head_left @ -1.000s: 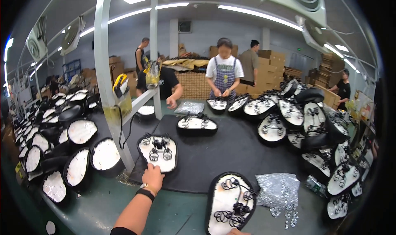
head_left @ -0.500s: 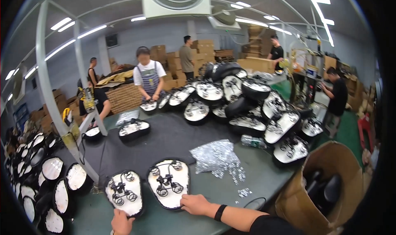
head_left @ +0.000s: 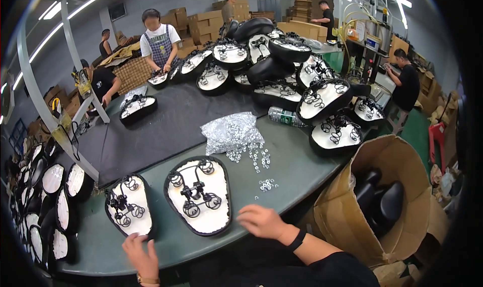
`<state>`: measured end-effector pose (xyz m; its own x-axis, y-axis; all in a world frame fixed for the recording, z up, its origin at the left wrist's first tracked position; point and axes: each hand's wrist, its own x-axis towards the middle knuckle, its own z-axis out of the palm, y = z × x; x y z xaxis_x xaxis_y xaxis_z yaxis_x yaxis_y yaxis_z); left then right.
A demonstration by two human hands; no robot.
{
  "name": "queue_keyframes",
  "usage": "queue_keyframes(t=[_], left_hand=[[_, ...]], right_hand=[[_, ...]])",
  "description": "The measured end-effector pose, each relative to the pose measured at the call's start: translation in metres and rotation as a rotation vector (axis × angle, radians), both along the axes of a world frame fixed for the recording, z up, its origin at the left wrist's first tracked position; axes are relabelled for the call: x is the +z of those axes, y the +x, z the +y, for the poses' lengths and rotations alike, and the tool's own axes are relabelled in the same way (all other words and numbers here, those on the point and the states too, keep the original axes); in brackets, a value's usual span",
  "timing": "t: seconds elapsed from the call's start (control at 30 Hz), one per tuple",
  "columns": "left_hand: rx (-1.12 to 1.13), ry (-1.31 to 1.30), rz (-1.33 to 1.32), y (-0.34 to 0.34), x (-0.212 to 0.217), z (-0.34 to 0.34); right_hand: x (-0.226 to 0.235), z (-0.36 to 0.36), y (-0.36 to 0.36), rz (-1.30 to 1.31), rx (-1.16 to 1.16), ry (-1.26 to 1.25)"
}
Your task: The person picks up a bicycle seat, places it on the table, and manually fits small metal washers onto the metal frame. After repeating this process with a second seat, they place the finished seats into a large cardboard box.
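Two upturned saddles lie side by side at the table's near edge, with black rims, white undersides and black coil springs on black brackets. My left hand (head_left: 141, 256) is at the near end of the left saddle (head_left: 141, 212), thumb apart from the fingers; whether the fingertips touch its rim I cannot tell. Just off the near right rim of the right saddle (head_left: 214, 217), my right hand (head_left: 262, 221) hovers with loosely bent fingers and nothing visible in it. Beyond the saddles lies a clear plastic bag (head_left: 232, 130) of small silvery nuts, some spilled beside it.
Upturned saddles are heaped at the table's far right (head_left: 259, 53), near a plastic bottle (head_left: 285, 116). A cardboard box (head_left: 334, 206) with black saddles stands right. More saddles (head_left: 63, 210) are stacked left, by a metal post (head_left: 80, 161). Several people work beyond.
The view has tilted down and come closer to the table. My right hand has come off the right saddle's rim, and my left hand's grip on the left saddle has loosened.
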<state>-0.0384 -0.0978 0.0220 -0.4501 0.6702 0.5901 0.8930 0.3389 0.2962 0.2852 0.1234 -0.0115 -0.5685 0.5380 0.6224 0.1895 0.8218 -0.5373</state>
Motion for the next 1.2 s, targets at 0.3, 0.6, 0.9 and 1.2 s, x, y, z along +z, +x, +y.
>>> queue_keyframes(t=[0.3,0.6,0.9,1.2], left_hand=[[-0.525,0.041,-0.177,0.116,-0.026,0.077],[-0.486,0.066,-0.276,0.120,-0.044,0.081],[-0.481,0.093,-0.226,0.127,-0.038,0.095],[-0.425,0.066,-0.228,0.124,-0.040,0.086]], right_hand=[[-0.037,0.052,0.060,-0.231,-0.418,-0.177],[-0.060,0.056,0.023,-0.279,-0.367,-0.051],[-0.048,0.064,0.028,-0.221,-0.367,-0.026],[-0.045,0.058,0.018,-0.140,-0.328,-0.265]])
